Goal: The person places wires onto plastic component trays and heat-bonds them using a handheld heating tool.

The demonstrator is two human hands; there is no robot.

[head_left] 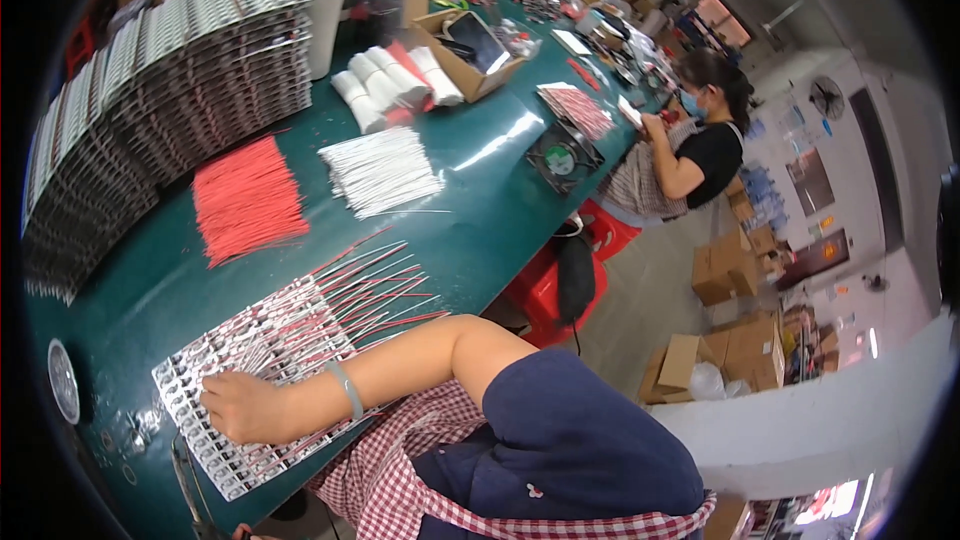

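My right hand [245, 408], a bracelet on its wrist, rests closed over a panel [232, 478] with rows of small round whitish parts. Its curled fingertips are hidden, so whatever they grip cannot be made out. Red and white wires [375, 285] stick out past the panel's far right edge, and more lie across its rows. Of my left hand [250, 535] only a sliver shows at the lower edge; its fingers are out of sight. Close to it is a thin dark tool or cord [188, 485]. Beyond the panel lie a red wire bundle [250, 200] and a white wire bundle [380, 170].
Tall stacks of similar panels [170, 80] line the left side beside a white bottle [326, 20]. White rolls [380, 85] and a cardboard box [470, 80] stand farther back. A round dish [63, 380] sits far left. A co-worker [700, 140] sits right, past red stools [560, 280].
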